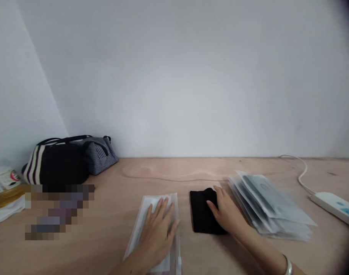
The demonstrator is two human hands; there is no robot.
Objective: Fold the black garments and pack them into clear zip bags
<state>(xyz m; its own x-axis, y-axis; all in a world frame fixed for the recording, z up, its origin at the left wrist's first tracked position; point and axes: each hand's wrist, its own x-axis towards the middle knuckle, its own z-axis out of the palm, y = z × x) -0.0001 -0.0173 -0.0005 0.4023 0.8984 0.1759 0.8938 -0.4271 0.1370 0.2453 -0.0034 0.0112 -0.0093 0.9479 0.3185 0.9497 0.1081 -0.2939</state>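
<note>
My left hand [159, 233] lies flat with its fingers spread on a clear zip bag [175, 252] that has something white inside. To its right, a folded black cloth [201, 215] rests on the wooden table [105, 236]. My right hand [224, 208] is at the right edge of the cloth, thumb and fingers apart, touching it. Farther right lies a loose stack of frosted zip bags [272, 206], some with dark contents.
A black bag with cream stripes [60, 162] and a striped pouch [101, 156] stand at the back left. Plastic packaging [5, 183] is at the far left. A white power strip [335, 206] with its cord lies at the right. Behind is a wall.
</note>
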